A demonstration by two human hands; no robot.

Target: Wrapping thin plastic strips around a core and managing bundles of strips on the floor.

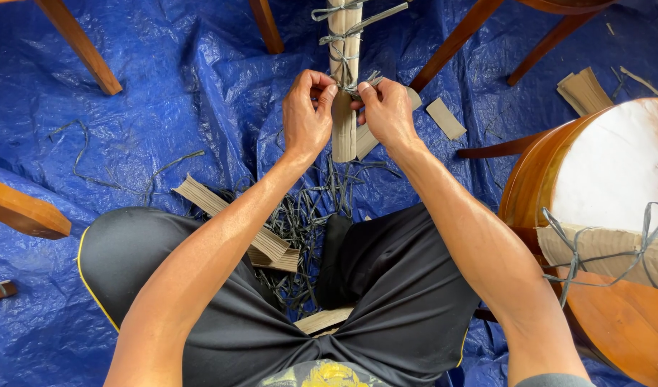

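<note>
Nearest, black shorts point(386, 287) over crossed legs on the blue tarp point(128, 122). Beyond, a wooden leg wrapped in cardboard point(343, 122). Left hand point(306, 118) and right hand point(388, 111) both pinched shut on grey string point(352, 86) at the knot. Likely risks: string slipping loose, cardboard sliding down.

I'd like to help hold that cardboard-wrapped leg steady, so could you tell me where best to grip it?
Grip the wrapped leg on its lower cardboard, below the knot, coming from the side. It stands upright, and the left hand and right hand crowd the grey strap higher up. The lower part looks bare and flat-sided, so it is probably the easiest hold.
</note>
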